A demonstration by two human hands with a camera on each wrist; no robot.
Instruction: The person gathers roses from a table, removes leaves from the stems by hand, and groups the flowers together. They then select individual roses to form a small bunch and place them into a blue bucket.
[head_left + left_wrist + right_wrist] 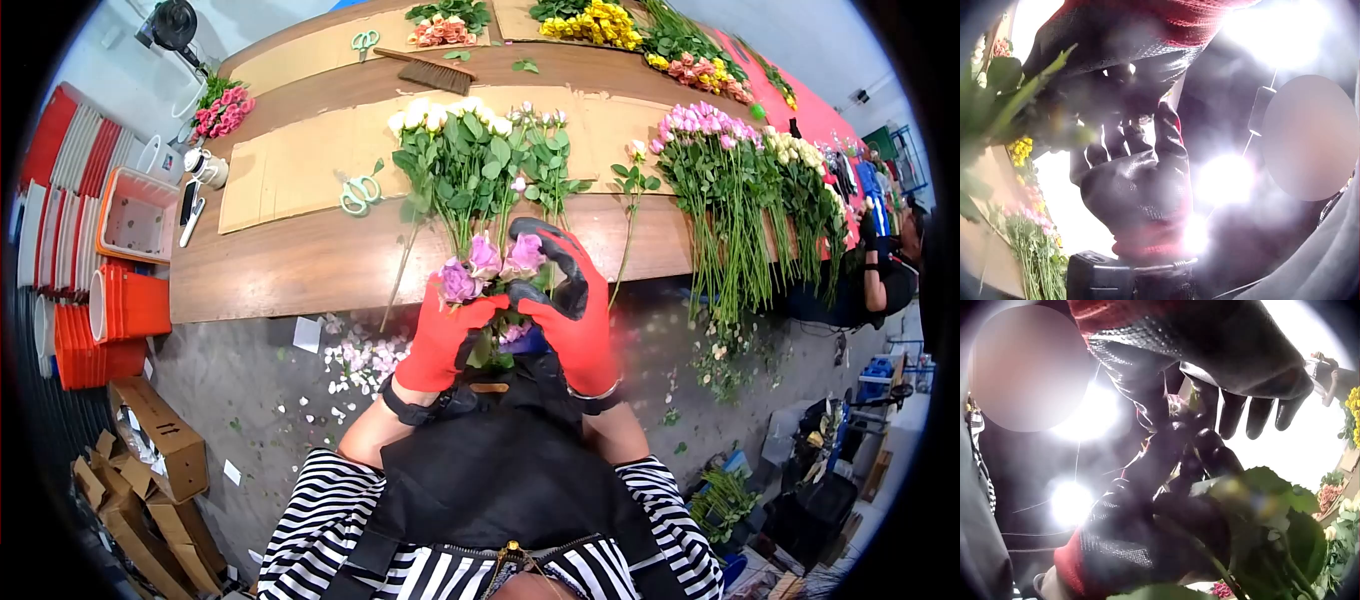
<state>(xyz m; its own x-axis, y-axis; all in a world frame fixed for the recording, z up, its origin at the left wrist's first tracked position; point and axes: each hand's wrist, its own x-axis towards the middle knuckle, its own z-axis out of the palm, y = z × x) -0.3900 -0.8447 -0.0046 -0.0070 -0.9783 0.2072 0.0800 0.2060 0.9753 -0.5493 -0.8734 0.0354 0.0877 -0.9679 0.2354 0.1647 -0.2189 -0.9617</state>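
In the head view my left hand [440, 335], in a red glove with black palm, grips several purple roses [461, 282] upright above the apron. My right hand [575, 310] curves round the rightmost bloom [524, 257], thumb below and fingers above. The wrist views show both black palms facing each other, the left hand [1141, 544] around a green stem [1200, 547] with leaves [1272, 487]. Thumb and forefinger of the right hand [1210, 350] pinch at a partly hidden bloom [1177, 405]; its other fingers are spread. Glare and blur hide the exact contact.
White roses [450, 118], pink roses [705, 125] and green-handled scissors [359, 192] lie on cardboard [270, 180] across the wooden table [260, 275]. A brush [435, 75] is farther back. Red crates [130, 305] stand left; petals [365, 362] litter the floor. Another person [890, 280] is at right.
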